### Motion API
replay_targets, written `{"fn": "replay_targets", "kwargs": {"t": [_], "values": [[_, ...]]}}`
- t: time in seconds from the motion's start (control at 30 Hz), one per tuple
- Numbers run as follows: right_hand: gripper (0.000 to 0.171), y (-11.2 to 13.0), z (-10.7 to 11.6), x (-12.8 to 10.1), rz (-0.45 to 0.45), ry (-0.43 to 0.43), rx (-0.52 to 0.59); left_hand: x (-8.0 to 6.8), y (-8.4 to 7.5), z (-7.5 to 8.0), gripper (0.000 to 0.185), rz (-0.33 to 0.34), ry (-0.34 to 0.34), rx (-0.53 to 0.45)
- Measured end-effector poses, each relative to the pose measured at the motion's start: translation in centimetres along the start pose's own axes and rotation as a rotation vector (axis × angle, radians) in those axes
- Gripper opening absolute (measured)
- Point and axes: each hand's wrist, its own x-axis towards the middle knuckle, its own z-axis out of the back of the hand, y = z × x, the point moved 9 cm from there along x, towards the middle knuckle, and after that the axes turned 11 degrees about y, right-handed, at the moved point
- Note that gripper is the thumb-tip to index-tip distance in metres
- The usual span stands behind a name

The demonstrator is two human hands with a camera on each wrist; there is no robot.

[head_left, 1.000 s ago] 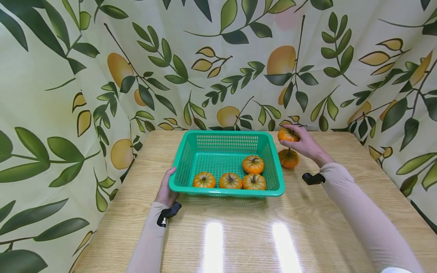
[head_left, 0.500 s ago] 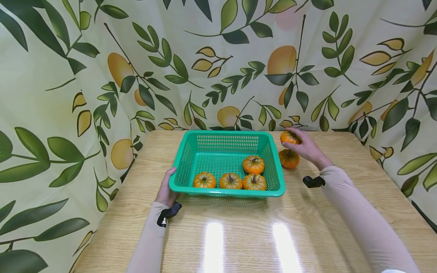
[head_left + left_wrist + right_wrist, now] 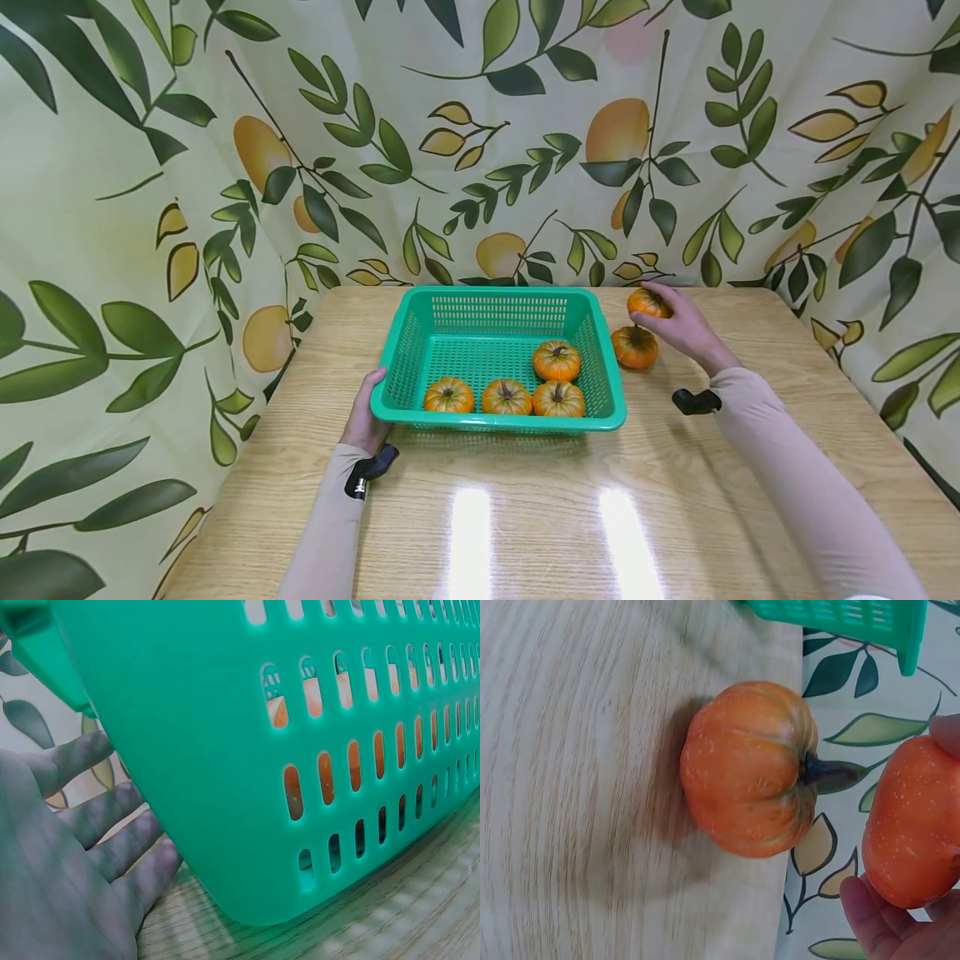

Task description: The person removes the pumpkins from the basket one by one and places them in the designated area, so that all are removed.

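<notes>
One ribbed pumpkin [image 3: 648, 302] in right hand [image 3: 678, 327], perforated basket [image 3: 498, 421]

Light wooden table [image 3: 525, 517] with fine grain running across, far corners rounded. Two bright vertical streaks of reflected light [image 3: 468, 542] near the front edge. Draped all round the back and both sides, a pale cream cloth backdrop [image 3: 480, 125] printed with dark green leaves, thin brown twigs and yellow-orange fruit. Folded into corners at the far left and far right, hanging down past the table's side edges.
</notes>
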Motion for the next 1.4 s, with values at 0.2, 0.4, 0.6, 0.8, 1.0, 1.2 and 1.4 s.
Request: {"fn": "replay_targets", "kwargs": {"t": [0.2, 0.4, 0.6, 0.8, 1.0, 1.2, 1.4], "values": [[0.076, -1.0, 0.5, -0.2, -0.01, -0.014, 0.02, 0.0, 0.0, 0.0, 0.062, 0.003, -0.002, 0.014], [0.077, -2.0, 1.0, -0.6, -0.014, -0.028, 0.012, 0.0, -0.1, -0.1, 0.062, 0.003, 0.001, 0.017], [0.076, -2.7, 1.6, -1.1, -0.007, -0.043, -0.006, 0.0, 0.0, 0.0, 0.062, 0.004, 0.007, 0.013], [0.074, -3.2, 2.1, -1.1, 0.014, -0.055, -0.023, 0.2, -0.1, 0.0, 0.063, -0.009, 0.017, 0.012], [0.073, -3.6, 2.0, -1.1, 0.009, -0.057, -0.035, 0.2, 0.0, 0.0, 0.063, -0.003, 0.023, 0.009], [0.074, -4.1, 1.7, -1.1, 0.003, -0.051, -0.04, 0.1, 0.2, 0.1, 0.062, -0.002, 0.016, 0.005], [0.075, -4.7, 1.4, -1.2, 0.002, -0.034, -0.039, 0.1, 0.2, 0.2, 0.062, 0.0, 0.01, 0.012]]}}
